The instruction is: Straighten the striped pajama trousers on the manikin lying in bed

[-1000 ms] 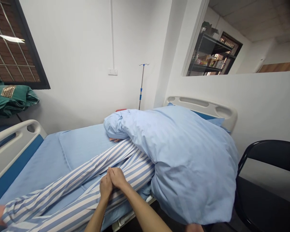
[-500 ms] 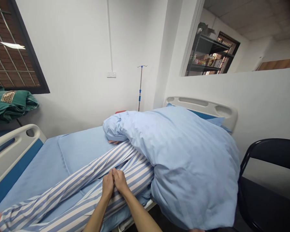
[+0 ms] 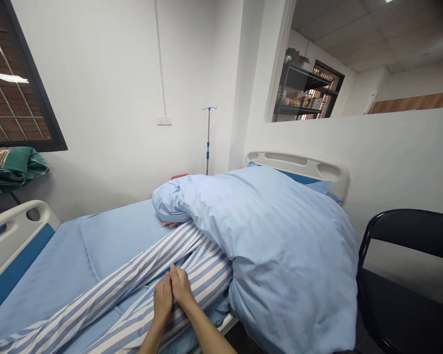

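A person in blue-and-white striped trousers [image 3: 133, 290] lies on a hospital bed [image 3: 96, 236]; a light blue duvet [image 3: 273, 246] covers the whole upper body. My left hand [image 3: 163, 300] and my right hand [image 3: 181, 287] rest side by side on the nearer striped thigh, palms down, fingers together and laid flat, thumbs touching. Neither hand holds anything. The lying person's hand [image 3: 171, 224] peeks out from under the duvet's far edge.
A white headboard [image 3: 299, 164] stands at the right, a white and blue footboard [image 3: 11, 236] at the left. A black chair [image 3: 409, 275] is at the right by the bed. A drip stand [image 3: 207, 140] is against the wall. Green cloth [image 3: 7, 169] lies below the window.
The view has tilted and shifted slightly, so everything sits a little lower and further left. My hands stay together on the thigh, nudged a little up the leg.
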`<state>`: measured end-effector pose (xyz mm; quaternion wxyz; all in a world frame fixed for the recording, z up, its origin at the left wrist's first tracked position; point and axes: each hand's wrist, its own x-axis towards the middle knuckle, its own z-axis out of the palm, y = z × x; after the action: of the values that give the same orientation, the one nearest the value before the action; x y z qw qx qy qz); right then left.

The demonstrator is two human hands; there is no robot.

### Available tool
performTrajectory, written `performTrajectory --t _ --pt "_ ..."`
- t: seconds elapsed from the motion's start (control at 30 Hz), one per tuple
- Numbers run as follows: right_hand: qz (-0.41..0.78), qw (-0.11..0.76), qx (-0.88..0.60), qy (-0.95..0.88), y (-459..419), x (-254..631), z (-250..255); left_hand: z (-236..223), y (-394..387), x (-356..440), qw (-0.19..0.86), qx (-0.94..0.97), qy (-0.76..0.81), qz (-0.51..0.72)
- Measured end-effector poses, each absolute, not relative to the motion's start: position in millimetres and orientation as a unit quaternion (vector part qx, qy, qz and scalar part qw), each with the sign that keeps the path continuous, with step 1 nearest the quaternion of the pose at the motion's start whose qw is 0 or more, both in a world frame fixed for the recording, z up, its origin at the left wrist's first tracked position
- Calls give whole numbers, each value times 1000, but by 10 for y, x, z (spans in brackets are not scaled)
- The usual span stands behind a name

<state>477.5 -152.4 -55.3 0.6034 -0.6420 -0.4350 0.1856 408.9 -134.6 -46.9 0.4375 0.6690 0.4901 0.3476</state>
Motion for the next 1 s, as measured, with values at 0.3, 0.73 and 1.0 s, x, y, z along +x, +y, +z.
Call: performTrajectory --t 0.3,0.73,1.0 --pt "145 466 -696 -526 -1575 4973 -404 -534 -1380 4076 326 759 502 256" --pt "28 398 -747 -531 -1673 4991 -479 -561 -1334 4130 381 734 496 266" --pt "108 502 -707 -486 -1654 5054 -487 -362 -1325 4392 439 635 500 392"
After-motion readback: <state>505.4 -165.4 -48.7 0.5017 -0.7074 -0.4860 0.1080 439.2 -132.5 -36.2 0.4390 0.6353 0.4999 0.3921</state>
